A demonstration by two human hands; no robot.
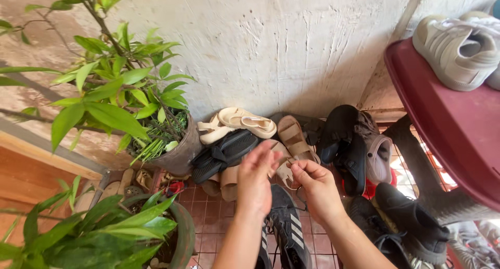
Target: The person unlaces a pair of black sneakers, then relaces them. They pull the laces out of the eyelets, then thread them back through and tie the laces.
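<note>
My left hand (256,179) is raised with its fingers apart and slightly curled, holding nothing, above a black striped sneaker (287,228) on the tiled floor. My right hand (315,186) is beside it, fingers pinched on the thin strap of a beige sandal (285,171) in the shoe pile. Behind the hands lie a black slide sandal (225,153), cream sandals (240,122), and a tan sandal (295,137) against the wall.
Two potted plants (125,107) (104,232) stand at the left. Black sandals (345,144) and a grey clog (378,158) lie at the right, with black boots (411,222) below. A maroon shelf (442,118) at the right carries a white sneaker (461,50). The white wall (281,45) is behind.
</note>
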